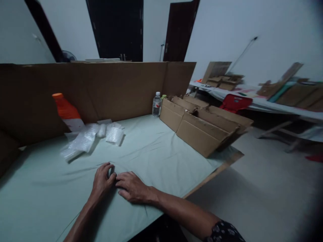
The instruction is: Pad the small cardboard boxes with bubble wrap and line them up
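Note:
My left hand [103,178] rests on the pale green cloth [151,148] near the front of the table. Its fingers are bent, with a gap between them and the thumb, and nothing shows in it. Close beside it, my right hand [132,187] lies palm down with its fingers loosely spread, their tips near the left thumb. No held thing is visible in either hand. Beyond the hands, bubble-wrap packets [87,137] lie in a loose pile. An orange and white bottle [67,111] stands tilted in view behind them.
A cardboard screen [126,92] runs along the table's back. Cardboard boxes [199,134], open at the top, stand along the right edge beside a clear water bottle [156,105]. Farther right are a red chair [234,102] and another table [267,102] bearing cardboard.

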`<state>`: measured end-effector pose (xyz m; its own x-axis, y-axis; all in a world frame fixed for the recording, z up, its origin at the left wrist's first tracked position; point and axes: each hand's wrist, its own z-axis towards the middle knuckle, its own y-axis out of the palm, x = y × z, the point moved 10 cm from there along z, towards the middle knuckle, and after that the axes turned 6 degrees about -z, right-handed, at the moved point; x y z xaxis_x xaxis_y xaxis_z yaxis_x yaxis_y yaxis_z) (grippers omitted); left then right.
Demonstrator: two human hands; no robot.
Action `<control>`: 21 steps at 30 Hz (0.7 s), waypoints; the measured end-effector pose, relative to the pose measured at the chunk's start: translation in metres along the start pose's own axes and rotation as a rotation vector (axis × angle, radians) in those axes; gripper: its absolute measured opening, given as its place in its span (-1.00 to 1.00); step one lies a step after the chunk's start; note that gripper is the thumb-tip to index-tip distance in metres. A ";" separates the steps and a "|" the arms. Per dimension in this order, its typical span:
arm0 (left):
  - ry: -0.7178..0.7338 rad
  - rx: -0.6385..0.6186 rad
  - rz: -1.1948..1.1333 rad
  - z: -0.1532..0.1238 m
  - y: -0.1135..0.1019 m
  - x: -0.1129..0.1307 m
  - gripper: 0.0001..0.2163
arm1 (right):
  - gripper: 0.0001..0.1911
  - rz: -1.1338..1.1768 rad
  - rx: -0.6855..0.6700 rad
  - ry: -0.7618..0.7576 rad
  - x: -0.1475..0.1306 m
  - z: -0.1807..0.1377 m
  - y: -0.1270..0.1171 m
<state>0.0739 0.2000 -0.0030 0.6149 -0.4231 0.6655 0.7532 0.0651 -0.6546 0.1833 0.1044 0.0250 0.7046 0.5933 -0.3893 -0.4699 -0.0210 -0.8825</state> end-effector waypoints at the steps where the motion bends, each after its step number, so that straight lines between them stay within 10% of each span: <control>1: 0.017 -0.003 0.008 0.002 0.010 0.010 -0.63 | -0.71 0.007 0.014 0.026 0.007 -0.008 -0.004; 6: 0.094 0.010 0.043 -0.006 0.031 0.032 -0.67 | -0.76 -0.026 0.227 0.169 0.065 -0.050 -0.063; 15: 0.179 0.032 0.122 -0.013 0.029 0.025 -0.66 | -0.60 -0.855 0.680 0.679 0.184 -0.169 -0.312; 21: 0.157 0.036 0.076 -0.014 0.024 0.038 -0.68 | -0.49 -1.024 0.520 0.922 0.211 -0.205 -0.348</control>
<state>0.1121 0.1726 0.0010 0.6288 -0.5512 0.5485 0.7154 0.1336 -0.6858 0.6042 0.0715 0.1958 0.8288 -0.5443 0.1300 0.4378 0.4859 -0.7564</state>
